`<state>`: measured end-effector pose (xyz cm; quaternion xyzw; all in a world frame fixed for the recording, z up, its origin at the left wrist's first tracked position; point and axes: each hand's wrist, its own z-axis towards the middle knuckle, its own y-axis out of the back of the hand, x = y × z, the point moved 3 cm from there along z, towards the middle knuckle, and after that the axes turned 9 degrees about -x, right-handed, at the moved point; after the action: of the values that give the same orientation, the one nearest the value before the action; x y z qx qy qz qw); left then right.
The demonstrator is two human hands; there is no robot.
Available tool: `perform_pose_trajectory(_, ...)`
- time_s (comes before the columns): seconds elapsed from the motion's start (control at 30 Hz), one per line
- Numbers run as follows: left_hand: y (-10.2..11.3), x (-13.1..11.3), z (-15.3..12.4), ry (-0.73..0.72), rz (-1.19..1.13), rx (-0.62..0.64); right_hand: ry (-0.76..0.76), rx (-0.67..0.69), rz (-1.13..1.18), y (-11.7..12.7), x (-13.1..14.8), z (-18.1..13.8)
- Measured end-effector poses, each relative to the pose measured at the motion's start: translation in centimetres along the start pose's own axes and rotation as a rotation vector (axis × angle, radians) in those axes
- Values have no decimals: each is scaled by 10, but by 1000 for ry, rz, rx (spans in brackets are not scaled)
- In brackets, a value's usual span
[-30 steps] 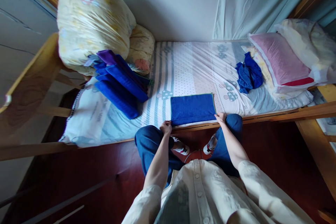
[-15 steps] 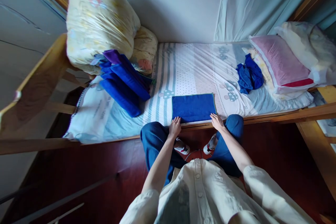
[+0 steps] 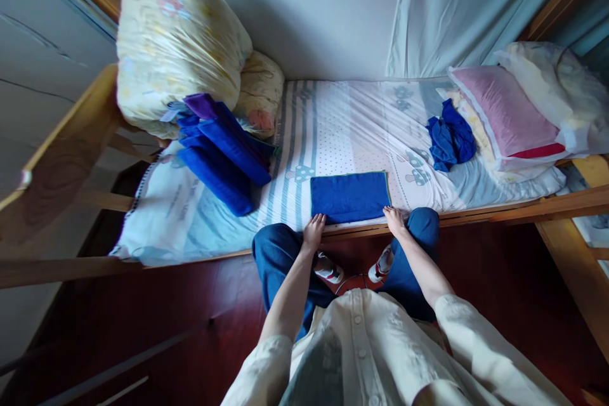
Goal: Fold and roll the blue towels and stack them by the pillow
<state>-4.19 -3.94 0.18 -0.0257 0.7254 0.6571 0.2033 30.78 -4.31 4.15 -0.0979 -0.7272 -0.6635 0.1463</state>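
Observation:
A blue towel (image 3: 349, 196) with thin green edging lies flat, as a neat rectangle, at the front edge of the bed. My left hand (image 3: 314, 230) is at its near left corner, with the fingers closed on the edge. At the near right corner my right hand (image 3: 394, 219) grips the towel in the same way, thumb partly hidden. Several folded blue towels (image 3: 216, 165) are heaped to the left, a purple one (image 3: 202, 105) among them. A crumpled blue cloth (image 3: 451, 139) rests on the sheet to the right.
Patterned sheet covers the bed (image 3: 342, 120). A bulky yellow quilt (image 3: 178, 44) and a pillow (image 3: 261, 92) stand at the left end, a pink pillow (image 3: 507, 111) at the right. The wooden rail (image 3: 514, 206) runs along the front, close to my knees.
Both hands stay at the near corners of the towel, with only a very slight shift. The towel lies nearly as before; the whole view has moved a little.

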Motion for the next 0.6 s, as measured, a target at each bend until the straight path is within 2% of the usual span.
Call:
perform_pose_trajectory(0.17, 6, -1, -5, 25, -17, 24, -94, 105, -81, 12, 4, -10)
perform_pose_trajectory(0.4, 14, 0, -13, 43, -16, 71, -116, 170, -104, 22, 0, -16)
perform_pose_trajectory(0.5, 20, 1, -9, 125, -39, 49, -162, 150, -38, 24, -8, -11)
perform_pose_trajectory(0.6, 27, 4, -2, 253, -156, -29, -199, 70, 149, 22, -16, -3)
